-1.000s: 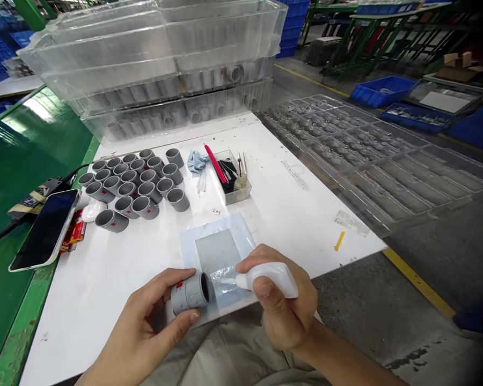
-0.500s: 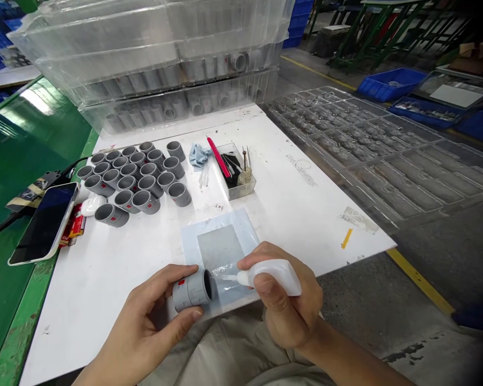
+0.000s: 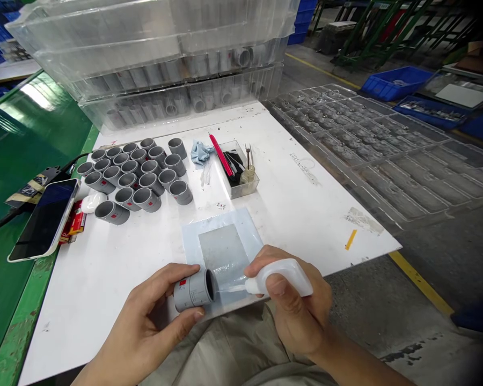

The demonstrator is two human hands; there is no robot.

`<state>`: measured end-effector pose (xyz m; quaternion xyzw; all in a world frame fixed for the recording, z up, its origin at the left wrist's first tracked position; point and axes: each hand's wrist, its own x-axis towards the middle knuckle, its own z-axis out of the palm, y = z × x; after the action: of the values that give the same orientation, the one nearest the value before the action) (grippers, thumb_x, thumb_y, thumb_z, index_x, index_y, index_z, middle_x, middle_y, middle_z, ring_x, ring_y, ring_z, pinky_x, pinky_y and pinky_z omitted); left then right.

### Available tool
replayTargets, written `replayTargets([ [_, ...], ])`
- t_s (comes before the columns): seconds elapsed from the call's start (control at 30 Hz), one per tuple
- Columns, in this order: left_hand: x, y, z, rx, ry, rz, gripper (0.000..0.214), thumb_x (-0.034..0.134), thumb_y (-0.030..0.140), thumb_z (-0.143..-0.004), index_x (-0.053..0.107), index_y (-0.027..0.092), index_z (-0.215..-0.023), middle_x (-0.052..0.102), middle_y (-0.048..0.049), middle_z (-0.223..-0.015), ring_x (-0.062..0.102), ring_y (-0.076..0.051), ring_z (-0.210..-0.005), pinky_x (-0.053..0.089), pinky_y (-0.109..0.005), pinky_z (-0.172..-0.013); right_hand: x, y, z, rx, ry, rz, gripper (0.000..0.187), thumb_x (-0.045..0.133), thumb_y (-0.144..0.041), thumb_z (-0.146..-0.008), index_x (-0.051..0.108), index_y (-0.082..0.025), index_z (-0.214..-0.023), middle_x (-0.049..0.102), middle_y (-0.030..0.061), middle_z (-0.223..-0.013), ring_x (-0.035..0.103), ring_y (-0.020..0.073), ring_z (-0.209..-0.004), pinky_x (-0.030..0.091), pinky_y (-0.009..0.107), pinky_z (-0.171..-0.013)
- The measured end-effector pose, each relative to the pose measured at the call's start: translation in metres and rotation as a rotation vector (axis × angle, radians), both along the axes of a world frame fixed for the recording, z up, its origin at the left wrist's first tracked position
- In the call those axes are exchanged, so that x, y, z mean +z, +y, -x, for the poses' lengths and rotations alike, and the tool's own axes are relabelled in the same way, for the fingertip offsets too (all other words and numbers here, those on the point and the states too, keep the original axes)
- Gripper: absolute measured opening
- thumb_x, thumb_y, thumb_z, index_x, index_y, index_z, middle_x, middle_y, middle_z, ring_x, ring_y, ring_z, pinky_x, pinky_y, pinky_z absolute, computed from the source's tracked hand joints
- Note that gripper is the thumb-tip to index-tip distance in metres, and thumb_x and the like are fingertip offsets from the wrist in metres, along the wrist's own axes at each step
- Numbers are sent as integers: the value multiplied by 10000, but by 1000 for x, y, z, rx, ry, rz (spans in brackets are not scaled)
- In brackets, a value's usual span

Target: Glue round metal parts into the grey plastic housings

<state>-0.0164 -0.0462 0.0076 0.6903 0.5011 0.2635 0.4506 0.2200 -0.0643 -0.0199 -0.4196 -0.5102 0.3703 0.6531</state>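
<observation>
Between the thumb and fingers of my left hand (image 3: 156, 311) lies a grey tube (image 3: 193, 290) with a red mark, tilted on its side, its open end facing right. My right hand (image 3: 298, 305) is wrapped round a white squeeze bottle (image 3: 287, 276) with a thin clear nozzle (image 3: 231, 288). The nozzle tip points left at the tube's open end, a small gap away from the rim. Under both, near the table's front edge, lies a light blue sheet (image 3: 191, 236) with a grey rectangle (image 3: 221, 249) on it.
Several grey tubes (image 3: 145, 179) stand grouped at left, beside a phone (image 3: 44, 220). A clear box (image 3: 245, 190) holds a red pen-like tool (image 3: 221, 154) and a small jar (image 3: 248, 175). A blue cloth (image 3: 201, 154) lies beside it. Stacked clear bins (image 3: 161, 80) stand behind.
My right hand has drawn the bottle slightly right, so its nozzle is farther from the tube's open end. My left hand and the tube stay almost in place.
</observation>
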Motion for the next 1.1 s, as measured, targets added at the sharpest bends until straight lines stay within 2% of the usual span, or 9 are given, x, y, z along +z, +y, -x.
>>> replayTargets([
  [0.13, -5, 0, 5, -63, -39, -84, 451, 742, 218, -925, 622, 446, -1295, 653, 11, -1292, 620, -210, -1221, 536, -238, -945, 6, 2, -1, -21, 175, 169, 330, 607, -431, -995, 780, -194, -843, 681, 38, -701, 587, 147, -571, 437, 281, -502],
  [0.2, -8, 0, 7, -87, -90, -95, 462, 703, 160, -948, 610, 439, -1304, 601, -7, -1331, 575, -209, -1289, 527, -243, -980, 8, 4, -1, -45, 222, 192, 337, 620, -440, -988, 785, -195, -827, 704, 40, -722, 601, 143, -573, 468, 273, -519],
  [0.27, -10, -1, 7, -70, -140, -73, 424, 677, 139, -962, 631, 434, -1265, 569, -14, -1342, 553, -202, -1314, 539, -214, -932, 8, 4, -1, -36, 215, 184, 315, 624, -429, -989, 790, -201, -850, 712, 39, -743, 610, 144, -590, 482, 274, -542],
  [0.37, -9, -3, 4, 4, -194, 24, 335, 725, 182, -940, 676, 418, -1173, 569, -5, -1386, 563, -193, -1297, 541, -170, -845, 5, 3, 0, -10, 155, 153, 273, 613, -403, -1003, 789, -210, -922, 709, 37, -758, 611, 154, -622, 473, 286, -557],
  [0.5, -6, -5, 1, 95, -305, 178, 127, 750, 261, -937, 714, 346, -1024, 671, 2, -1354, 611, -178, -1256, 507, -183, -938, 1, 2, 2, -21, 80, 90, 222, 608, -369, -1010, 780, -230, -992, 727, 35, -833, 618, 161, -666, 463, 301, -579],
  [0.57, -5, -6, 1, 118, -328, 221, 78, 748, 293, -942, 722, 322, -1010, 700, -11, -1331, 637, -178, -1221, 505, -198, -952, 0, 2, 3, -31, 49, 59, 209, 615, -359, -1006, 779, -231, -990, 732, 40, -864, 637, 174, -706, 466, 310, -591],
  [0.8, -2, -6, 2, 162, -298, 286, 164, 743, 421, -933, 738, 317, -1059, 715, -18, -1302, 654, -188, -1163, 499, -233, -969, 4, 2, 4, -41, -46, 55, 193, 628, -356, -997, 776, -233, -996, 715, 32, -833, 663, 191, -737, 484, 318, -603],
  [0.97, 1, -6, -1, 165, -264, 247, 197, 737, 458, -925, 749, 312, -1057, 733, -28, -1254, 652, -204, -1150, 506, -241, -926, 6, 3, 3, -34, -84, 42, 189, 626, -352, -1001, 773, -234, -991, 723, 33, -847, 679, 195, -782, 503, 315, -626],
  [1.1, 1, -5, -1, 145, -247, 226, 186, 726, 449, -934, 746, 318, -1065, 736, -20, -1249, 655, -204, -1148, 498, -249, -941, 8, 5, 4, -30, -95, 40, 193, 626, -363, -1000, 762, -226, -988, 704, 18, -795, 666, 176, -728, 498, 306, -614],
])
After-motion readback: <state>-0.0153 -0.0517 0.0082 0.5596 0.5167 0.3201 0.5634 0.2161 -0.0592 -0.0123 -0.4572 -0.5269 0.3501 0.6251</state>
